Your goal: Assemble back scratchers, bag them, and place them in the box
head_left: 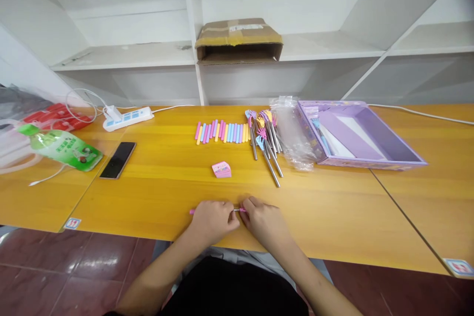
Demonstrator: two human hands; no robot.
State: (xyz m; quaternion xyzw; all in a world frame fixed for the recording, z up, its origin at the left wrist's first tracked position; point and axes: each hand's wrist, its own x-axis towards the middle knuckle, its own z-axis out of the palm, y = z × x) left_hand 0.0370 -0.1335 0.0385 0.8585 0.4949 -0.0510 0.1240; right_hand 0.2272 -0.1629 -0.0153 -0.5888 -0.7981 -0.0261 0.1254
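Close to the table's near edge, my left hand (212, 219) is closed around a thin back scratcher (236, 210), whose pink tip pokes out to the left. My right hand (263, 218) pinches its other end, where a bit of pink shows. A short metal piece is visible between the hands; the rest is covered by my fingers. Ahead lies a pile of back scratchers (272, 158) with metal rods and coloured hand-shaped heads. Left of the pile runs a row of pink, yellow, blue and purple tubes (222, 132). A small stack of pink cards (222, 169) rests nearer to me.
At right are clear plastic bags (294, 133) and a purple box (407, 157) with things inside. A phone (118, 160), a green-labelled bottle (66, 148) and a power strip (129, 117) lie at left. A cardboard box (239, 34) sits on the shelf behind.
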